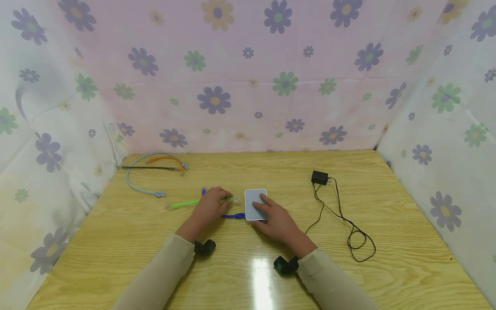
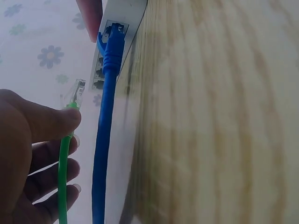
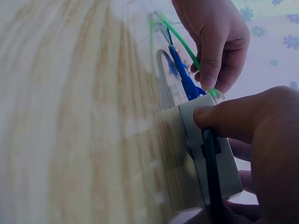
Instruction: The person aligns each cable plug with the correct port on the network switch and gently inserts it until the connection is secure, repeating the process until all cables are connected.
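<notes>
My left hand (image 1: 211, 204) pinches a green network cable (image 1: 184, 204) between thumb and fingers, just behind its clear plug (image 2: 78, 91). That plug points at the port side of a small white network switch (image 1: 251, 211), a short way off it in the left wrist view. A blue network cable (image 2: 108, 88) is plugged into an end port, with other ports beside it uncovered. My right hand (image 1: 277, 219) grips the switch, thumb on its near side and fingers over the top. A black power cord (image 3: 212, 168) enters the near side below the thumb.
At the back left lie a grey-blue cable (image 1: 136, 186), an orange cable (image 1: 164, 158) and a black cable (image 1: 151, 168). To the right, a black power adapter (image 1: 319, 178) rests with its cord looped on the wooden table (image 1: 407, 241). Flowered cloth (image 1: 248, 86) encloses the back and sides.
</notes>
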A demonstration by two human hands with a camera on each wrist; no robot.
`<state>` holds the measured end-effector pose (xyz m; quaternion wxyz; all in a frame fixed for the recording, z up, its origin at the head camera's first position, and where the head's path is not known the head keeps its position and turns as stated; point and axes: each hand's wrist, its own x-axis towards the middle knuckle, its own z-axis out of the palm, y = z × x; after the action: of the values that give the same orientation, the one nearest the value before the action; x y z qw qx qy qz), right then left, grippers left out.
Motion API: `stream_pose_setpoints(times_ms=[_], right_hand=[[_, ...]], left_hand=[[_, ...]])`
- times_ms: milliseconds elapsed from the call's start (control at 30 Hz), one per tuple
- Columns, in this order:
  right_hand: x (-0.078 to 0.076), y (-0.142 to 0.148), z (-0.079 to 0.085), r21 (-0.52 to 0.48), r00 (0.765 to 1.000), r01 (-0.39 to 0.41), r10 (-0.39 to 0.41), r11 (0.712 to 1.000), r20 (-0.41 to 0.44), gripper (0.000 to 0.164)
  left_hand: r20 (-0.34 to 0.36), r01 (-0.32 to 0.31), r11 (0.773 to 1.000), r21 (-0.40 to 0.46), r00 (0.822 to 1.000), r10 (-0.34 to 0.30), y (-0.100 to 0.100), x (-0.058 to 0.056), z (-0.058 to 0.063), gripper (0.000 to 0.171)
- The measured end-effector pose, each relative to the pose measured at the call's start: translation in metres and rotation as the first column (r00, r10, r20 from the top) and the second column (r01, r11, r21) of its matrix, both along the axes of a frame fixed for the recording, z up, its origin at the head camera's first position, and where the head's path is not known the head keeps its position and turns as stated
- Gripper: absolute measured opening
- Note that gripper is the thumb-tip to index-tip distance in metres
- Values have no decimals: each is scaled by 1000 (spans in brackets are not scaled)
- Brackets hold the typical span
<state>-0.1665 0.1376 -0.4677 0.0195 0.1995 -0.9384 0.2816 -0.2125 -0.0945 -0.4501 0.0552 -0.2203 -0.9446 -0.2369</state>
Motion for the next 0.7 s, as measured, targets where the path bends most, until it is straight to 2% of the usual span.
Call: stream_pose_setpoints(times_ms=[367, 700], right_hand=[[-1, 0, -1, 17, 1000, 3, -3, 1000, 17, 58], [-1, 0, -2, 19, 1000, 5, -5, 1000, 18, 58]], left_hand=[[74, 14, 986, 169, 997, -26, -1, 5, -10, 14], [106, -14, 976, 217, 994, -10, 2, 8, -16, 12]])
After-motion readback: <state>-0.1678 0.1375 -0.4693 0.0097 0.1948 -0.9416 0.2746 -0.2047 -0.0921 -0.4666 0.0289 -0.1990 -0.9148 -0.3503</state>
